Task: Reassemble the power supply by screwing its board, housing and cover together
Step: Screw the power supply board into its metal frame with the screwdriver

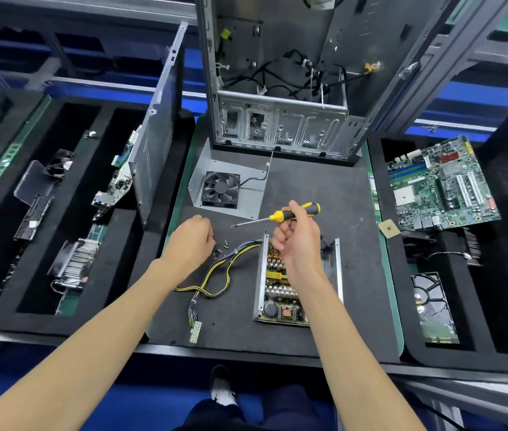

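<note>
The power supply board (280, 293) lies in its open metal housing (336, 275) on the dark mat, its yellow and black cable bundle (215, 275) trailing left to a white connector (195, 332). The grey cover with its black fan (221, 189) stands apart behind. My right hand (296, 237) grips a yellow and black screwdriver (277, 216) above the housing's far end, tip pointing left. My left hand (192, 241) hovers with curled fingers at several small loose screws (220, 247); whether it pinches one is hidden.
An empty computer case (280, 88) stands upright at the back of the mat. A loose side panel (156, 135) leans at the left. Foam trays hold a heatsink (75, 262) on the left, and a motherboard (442, 185) and hard drive (433, 306) on the right.
</note>
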A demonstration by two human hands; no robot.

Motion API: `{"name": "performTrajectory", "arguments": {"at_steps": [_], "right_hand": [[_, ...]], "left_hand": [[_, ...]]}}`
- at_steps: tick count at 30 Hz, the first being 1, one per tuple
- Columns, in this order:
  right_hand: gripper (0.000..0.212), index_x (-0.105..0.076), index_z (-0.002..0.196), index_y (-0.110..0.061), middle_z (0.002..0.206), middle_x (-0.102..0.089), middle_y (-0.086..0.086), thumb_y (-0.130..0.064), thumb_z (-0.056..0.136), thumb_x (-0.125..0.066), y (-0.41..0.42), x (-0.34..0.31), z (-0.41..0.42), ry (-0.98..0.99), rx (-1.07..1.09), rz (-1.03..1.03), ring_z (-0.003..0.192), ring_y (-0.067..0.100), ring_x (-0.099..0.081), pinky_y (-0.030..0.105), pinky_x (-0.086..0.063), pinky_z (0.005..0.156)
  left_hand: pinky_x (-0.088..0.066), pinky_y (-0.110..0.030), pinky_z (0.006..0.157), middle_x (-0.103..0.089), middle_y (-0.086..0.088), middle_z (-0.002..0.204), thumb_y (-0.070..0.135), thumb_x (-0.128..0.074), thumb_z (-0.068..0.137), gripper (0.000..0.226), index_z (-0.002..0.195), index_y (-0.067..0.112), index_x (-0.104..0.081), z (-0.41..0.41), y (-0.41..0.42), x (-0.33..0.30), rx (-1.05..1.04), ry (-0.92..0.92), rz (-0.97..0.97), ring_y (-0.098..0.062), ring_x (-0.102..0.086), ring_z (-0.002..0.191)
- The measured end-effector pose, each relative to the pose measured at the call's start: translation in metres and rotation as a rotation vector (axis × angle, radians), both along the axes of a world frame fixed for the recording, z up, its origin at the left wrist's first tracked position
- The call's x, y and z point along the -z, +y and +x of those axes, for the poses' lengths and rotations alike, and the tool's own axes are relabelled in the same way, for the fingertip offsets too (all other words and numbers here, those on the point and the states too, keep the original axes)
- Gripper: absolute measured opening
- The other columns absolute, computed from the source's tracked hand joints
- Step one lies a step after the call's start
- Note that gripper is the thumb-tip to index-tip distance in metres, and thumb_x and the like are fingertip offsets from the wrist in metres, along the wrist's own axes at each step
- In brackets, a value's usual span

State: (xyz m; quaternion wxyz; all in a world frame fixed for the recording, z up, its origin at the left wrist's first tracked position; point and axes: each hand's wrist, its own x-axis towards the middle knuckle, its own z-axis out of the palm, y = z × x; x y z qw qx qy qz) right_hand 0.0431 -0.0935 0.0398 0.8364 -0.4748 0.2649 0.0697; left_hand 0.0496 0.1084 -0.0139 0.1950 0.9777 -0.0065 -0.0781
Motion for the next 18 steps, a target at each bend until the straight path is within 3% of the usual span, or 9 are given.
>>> {"name": "performTrajectory", "arguments": {"at_steps": [2, 4, 7, 9, 11, 13, 18], "right_hand": [[0.022, -0.061, 0.086, -0.011, 0.063, -0.046, 0.003, -0.023, 0.103, -0.057, -0.001, -0.001, -0.002, -0.004, 0.010, 0.013, 0.043, 0.011, -0.035, 0.022, -0.028, 0.037], [0.023, -0.061, 0.084, -0.011, 0.062, -0.047, 0.001, -0.023, 0.103, -0.056, -0.003, -0.002, -0.005, -0.015, 0.025, 0.026, 0.043, 0.011, -0.035, 0.022, -0.028, 0.037], [0.023, -0.060, 0.083, -0.012, 0.062, -0.050, 0.001, -0.022, 0.103, -0.056, -0.005, -0.005, -0.008, -0.021, 0.060, 0.034, 0.043, 0.011, -0.036, 0.022, -0.028, 0.037], [0.023, -0.060, 0.083, -0.012, 0.061, -0.049, 0.001, -0.022, 0.103, -0.056, -0.005, -0.007, -0.010, -0.018, 0.093, 0.045, 0.043, 0.011, -0.037, 0.023, -0.029, 0.037], [0.023, -0.061, 0.083, -0.012, 0.061, -0.049, 0.001, -0.022, 0.103, -0.056, -0.006, -0.009, -0.014, -0.023, 0.122, 0.055, 0.043, 0.012, -0.039, 0.023, -0.031, 0.038], [0.023, -0.061, 0.084, -0.012, 0.062, -0.051, 0.002, -0.023, 0.103, -0.055, -0.007, -0.012, -0.019, -0.038, 0.134, 0.054, 0.043, 0.012, -0.041, 0.023, -0.032, 0.038], [0.022, -0.060, 0.086, -0.011, 0.061, -0.055, 0.001, -0.023, 0.103, -0.055, -0.012, -0.020, -0.032, -0.067, 0.183, 0.056, 0.044, 0.013, -0.043, 0.024, -0.034, 0.038]], "left_hand": [[-0.049, -0.035, 0.074, -0.062, -0.005, 0.088, 0.009, -0.063, 0.086, 0.004, 0.082, 0.008, -0.064, -0.001, 0.002, -0.001, -0.056, -0.001, -0.046, -0.026, -0.060, 0.083], [-0.047, -0.024, 0.066, -0.066, 0.001, 0.076, 0.010, -0.067, 0.081, 0.005, 0.077, 0.011, -0.065, -0.003, 0.000, -0.008, -0.214, -0.015, -0.226, -0.017, -0.062, 0.072], [-0.052, -0.022, 0.066, -0.071, -0.002, 0.068, 0.004, -0.066, 0.081, 0.008, 0.076, 0.009, -0.069, -0.010, -0.011, -0.032, -0.431, 0.033, -0.777, -0.014, -0.067, 0.061], [-0.057, -0.027, 0.068, -0.073, -0.007, 0.072, 0.003, -0.066, 0.084, 0.005, 0.080, 0.003, -0.070, -0.017, -0.019, -0.050, -0.455, 0.105, -1.148, -0.019, -0.071, 0.066], [-0.058, -0.027, 0.070, -0.073, -0.011, 0.078, 0.002, -0.068, 0.086, 0.005, 0.088, -0.002, -0.071, -0.024, -0.026, -0.064, -0.417, 0.158, -1.378, -0.023, -0.072, 0.072], [-0.058, -0.026, 0.073, -0.073, -0.013, 0.082, -0.002, -0.066, 0.089, 0.009, 0.097, -0.003, -0.072, -0.030, -0.031, -0.073, -0.397, 0.188, -1.477, -0.025, -0.072, 0.076], [-0.058, -0.026, 0.076, -0.074, -0.013, 0.086, 0.003, -0.068, 0.091, 0.013, 0.101, -0.001, -0.075, -0.041, -0.039, -0.078, -0.344, 0.204, -1.462, -0.025, -0.072, 0.080]]}}
